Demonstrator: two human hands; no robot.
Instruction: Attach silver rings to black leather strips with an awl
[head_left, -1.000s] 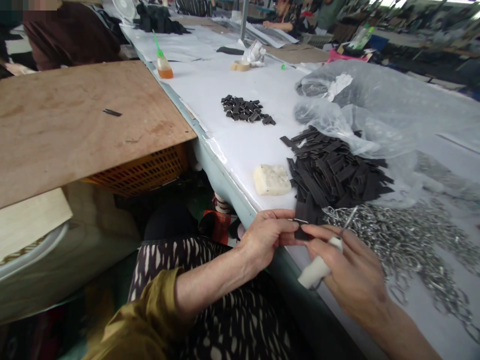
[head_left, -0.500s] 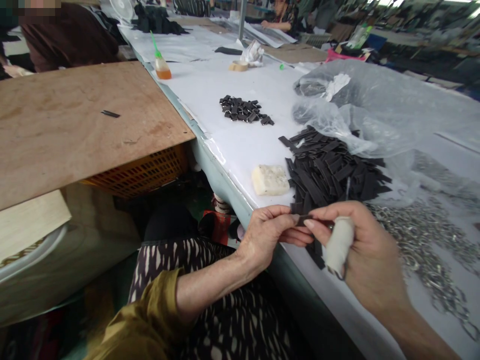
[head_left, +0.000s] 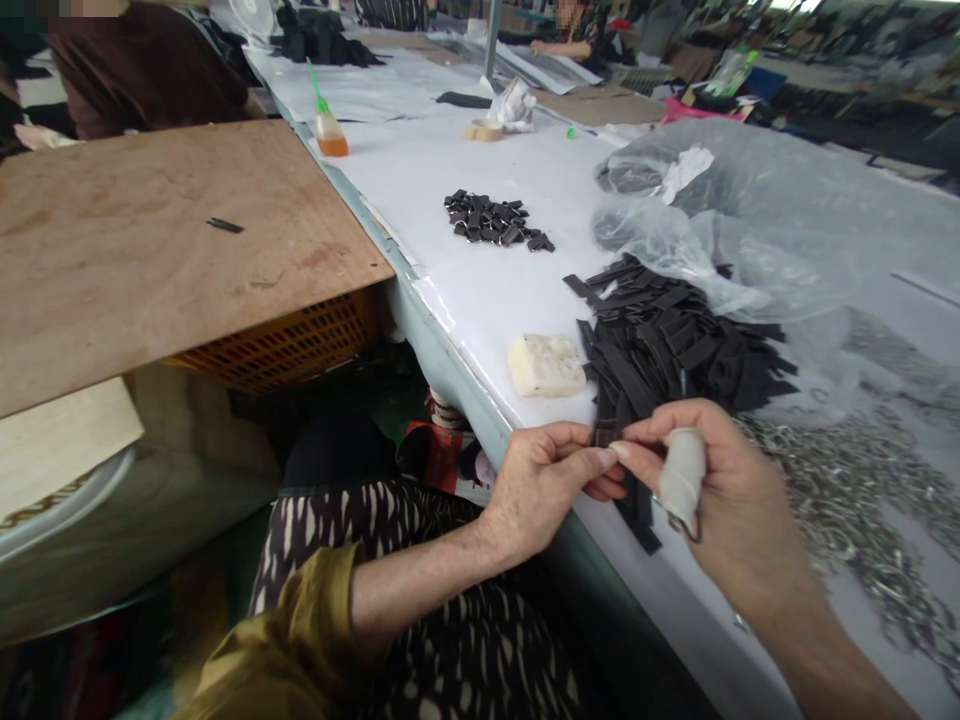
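Note:
My left hand [head_left: 544,485] is closed in a pinch on a small dark fabric strip, mostly hidden by the fingers. Its thumb tip meets the fingertips of my right hand [head_left: 720,480], which pinches the same strip. A pale wrapping [head_left: 684,475] covers one finger of the right hand, and a metal ring [head_left: 696,527] shows below it. Just beyond the hands lies a heap of dark fabric strips [head_left: 660,335]. Many loose metal rings [head_left: 862,500] spread to the right. A worn, cream-coloured block [head_left: 546,364] sits left of the strips.
Farther along the white-covered table [head_left: 420,180] is a pile of strips looped with rings [head_left: 491,220]. A bottle of orange liquid [head_left: 330,135], a tape roll [head_left: 484,131] and clear plastic sheeting [head_left: 787,220] lie beyond. A wooden board [head_left: 150,250] adjoins at left; other people sit farther back.
The fingertips of both hands have come together, covering the strip that showed between them. The ring below the right hand's wrapped finger shows more. The view has shifted slightly.

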